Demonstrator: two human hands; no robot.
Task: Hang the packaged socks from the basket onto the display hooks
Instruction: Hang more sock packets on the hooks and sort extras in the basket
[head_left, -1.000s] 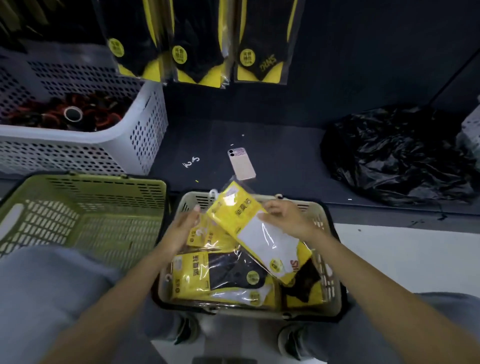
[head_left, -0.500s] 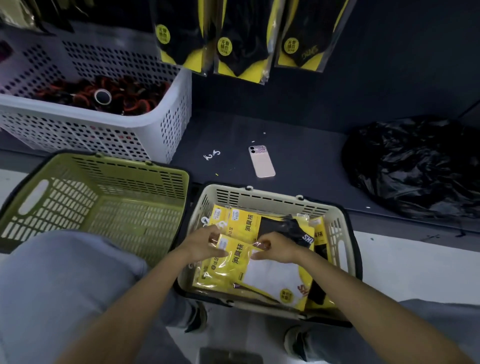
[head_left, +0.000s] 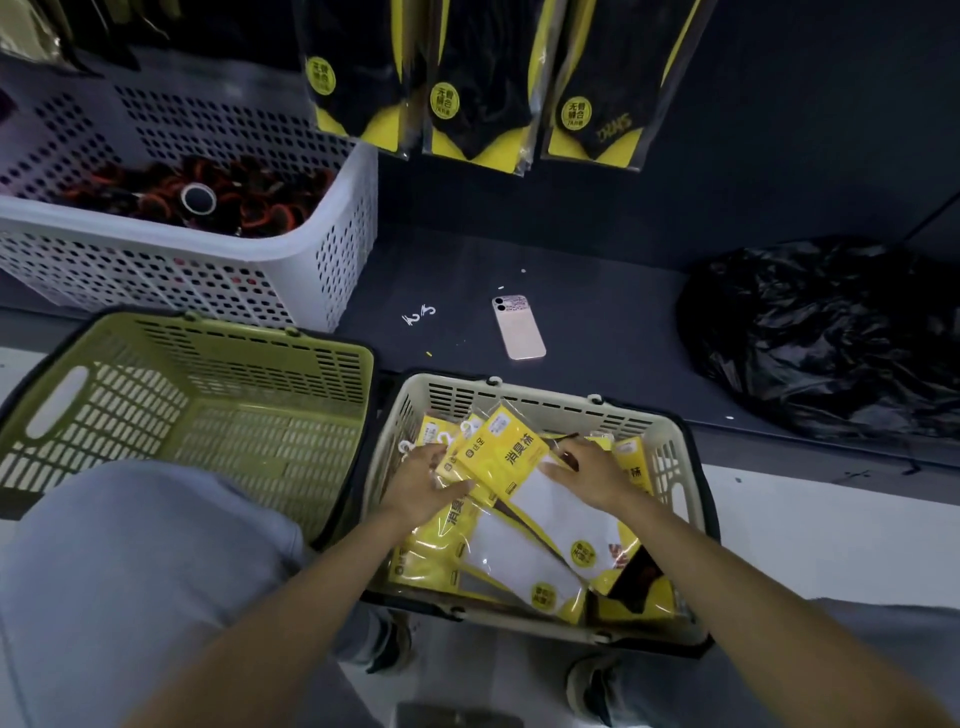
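Observation:
A beige basket (head_left: 545, 402) in front of my knees holds several yellow sock packages, some with white socks and some with black. Both hands are inside it. My left hand (head_left: 423, 483) grips the left edge of a yellow package of white socks (head_left: 501, 452). My right hand (head_left: 592, 475) holds the same package at its right edge. The package's hook end tilts up toward the shelf. Black-and-yellow sock packages (head_left: 478, 88) hang in three rows on the dark wall above; their hooks are out of view.
A green basket (head_left: 208, 415) stands to the left of the beige one. On the dark shelf lie a white perforated crate (head_left: 291, 270) of red and black items, a pink phone (head_left: 518, 327), small white hooks (head_left: 418, 314) and a black plastic bag (head_left: 831, 338).
The hands put the raised package down into the basket, sorted through the packs, and now hold a yellow package with its top end lifted. The view has dipped closer to the basket.

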